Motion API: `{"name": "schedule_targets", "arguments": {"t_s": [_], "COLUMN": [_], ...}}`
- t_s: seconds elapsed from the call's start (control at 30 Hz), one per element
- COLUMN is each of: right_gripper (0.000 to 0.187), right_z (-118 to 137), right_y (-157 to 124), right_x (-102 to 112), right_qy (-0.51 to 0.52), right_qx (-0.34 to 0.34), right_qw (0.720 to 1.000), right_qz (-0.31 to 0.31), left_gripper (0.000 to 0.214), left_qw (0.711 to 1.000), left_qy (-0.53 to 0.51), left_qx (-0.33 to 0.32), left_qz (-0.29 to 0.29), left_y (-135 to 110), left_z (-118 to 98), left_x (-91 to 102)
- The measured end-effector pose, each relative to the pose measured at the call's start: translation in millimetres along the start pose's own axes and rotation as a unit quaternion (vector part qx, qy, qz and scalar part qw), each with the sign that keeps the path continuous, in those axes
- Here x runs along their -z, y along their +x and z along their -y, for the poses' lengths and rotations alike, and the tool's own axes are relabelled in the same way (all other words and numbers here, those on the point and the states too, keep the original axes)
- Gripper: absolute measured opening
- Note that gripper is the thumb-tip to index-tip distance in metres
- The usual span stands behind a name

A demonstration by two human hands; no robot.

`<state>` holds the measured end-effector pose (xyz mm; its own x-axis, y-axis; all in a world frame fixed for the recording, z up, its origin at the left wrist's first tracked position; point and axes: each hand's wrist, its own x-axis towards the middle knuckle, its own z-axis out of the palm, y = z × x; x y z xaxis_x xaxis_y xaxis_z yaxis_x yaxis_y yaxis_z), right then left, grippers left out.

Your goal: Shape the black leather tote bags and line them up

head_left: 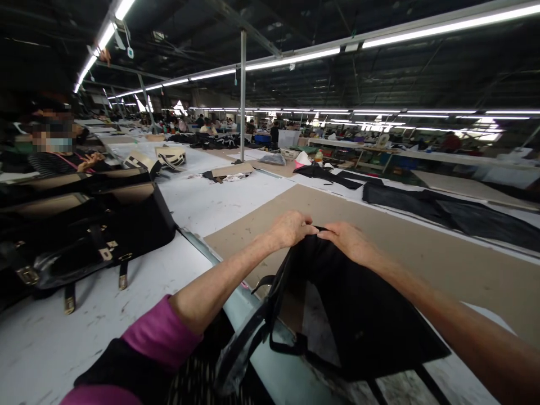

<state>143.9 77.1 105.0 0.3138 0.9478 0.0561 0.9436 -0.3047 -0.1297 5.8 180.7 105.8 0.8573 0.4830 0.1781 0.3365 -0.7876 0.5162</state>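
Observation:
A black bag point(371, 315) hangs over the near table edge, its top rim pinched between my two hands. My left hand point(291, 229) grips the rim from the left, thumb and fingers pressed together. Close beside it, thumb almost touching, my right hand point(348, 242) holds the same rim from the right. Below my left hand a black strap point(244, 343) trails down, part of it wrapped in clear plastic. Black edging frames an opening on the bag's near side. The bag's far side is hidden.
Several black bags with metal buckles point(101, 225) stand on the white table point(160, 309) at left. Brown board point(422, 242) covers the table ahead. Black fabric pieces point(447, 211) lie at right. A masked person point(71, 146) sits at far left. A metal post point(243, 95) rises in the middle.

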Motion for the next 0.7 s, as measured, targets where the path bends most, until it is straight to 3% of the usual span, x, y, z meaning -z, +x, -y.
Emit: {"name": "schedule_targets", "arguments": {"t_s": [0.1,0.23,0.37,0.53,0.7], "right_gripper": [0.033,0.034,0.035,0.034,0.032], "right_z": [3.9,5.0,2.7,5.8,2.5], "right_y": [1.1,3.1,3.2,2.3,3.3], "right_x": [3.0,2.4,0.3,1.1,16.3], "right_qy": [0.006,0.007,0.009,0.001,-0.05], "right_qx": [-0.003,0.005,0.019,0.004,0.022], "right_qw": [1.0,1.0,1.0,1.0,0.998], "right_qz": [0.007,0.007,0.0,0.019,0.011], "left_gripper": [0.046,0.053,0.049,0.046,0.018], "left_qw": [0.998,0.995,0.989,0.984,0.986], "left_qy": [-0.067,-0.093,-0.097,-0.104,-0.054], "left_qx": [0.013,0.032,0.105,0.136,0.147], "left_qz": [-0.011,-0.009,-0.023,-0.044,-0.051], "left_y": [-30.2,-90.3,-137.2,-154.5,-150.5], "left_z": [3.9,8.9,6.6,-6.6,-7.8], "left_x": [12.5,27.1,24.1,11.4,10.7]}}
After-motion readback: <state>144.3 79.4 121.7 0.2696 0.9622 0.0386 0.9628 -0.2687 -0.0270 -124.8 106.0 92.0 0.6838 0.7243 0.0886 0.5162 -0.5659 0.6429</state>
